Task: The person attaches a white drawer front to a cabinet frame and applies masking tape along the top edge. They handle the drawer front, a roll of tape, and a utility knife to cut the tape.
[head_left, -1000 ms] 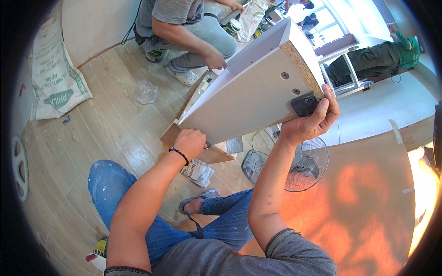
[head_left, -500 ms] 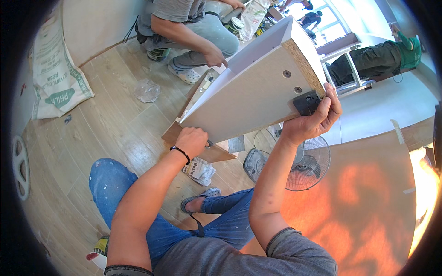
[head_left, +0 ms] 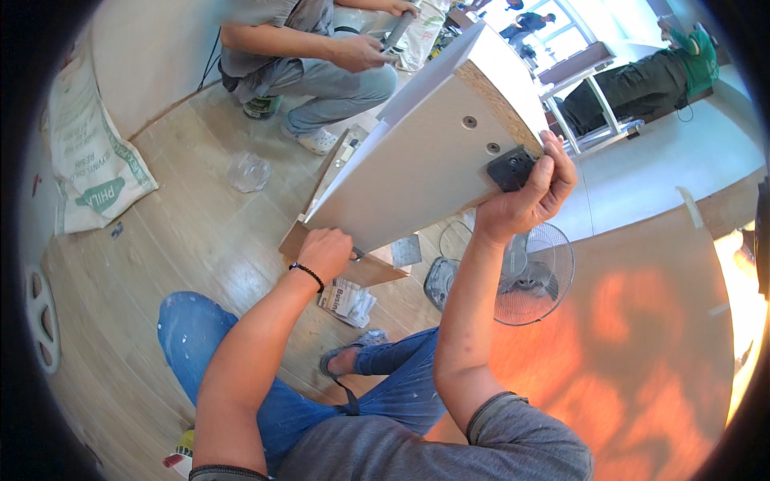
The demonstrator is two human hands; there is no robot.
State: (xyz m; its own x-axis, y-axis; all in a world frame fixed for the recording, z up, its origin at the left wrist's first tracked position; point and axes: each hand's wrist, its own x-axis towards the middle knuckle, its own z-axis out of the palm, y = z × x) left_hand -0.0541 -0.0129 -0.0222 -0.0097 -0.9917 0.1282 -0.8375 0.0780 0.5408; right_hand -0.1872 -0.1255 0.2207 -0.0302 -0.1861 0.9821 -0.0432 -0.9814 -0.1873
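Note:
I hold a tilted white furniture panel (head_left: 417, 172) with a raw chipboard edge. My left hand (head_left: 325, 252) grips its lower corner; a black bracelet sits on that wrist. My right hand (head_left: 529, 200) clasps the upper corner, fingers wrapped over a black plastic fitting (head_left: 509, 170) fixed to the panel. Two round metal fasteners (head_left: 469, 123) show on the panel face above the fitting. A brown board (head_left: 361, 268) lies on the floor under the panel's low end.
Another person (head_left: 313, 48) crouches across the panel, hands on a tool. A floor fan (head_left: 521, 272) stands by my right knee. A printed sack (head_left: 92, 160) leans at the left wall. A crumpled clear bag (head_left: 247, 171) and paper packet (head_left: 346, 301) lie on the wood floor.
The panel and both hands have kept nearly the same pose; my right hand's grip on the black fitting shifted only slightly.

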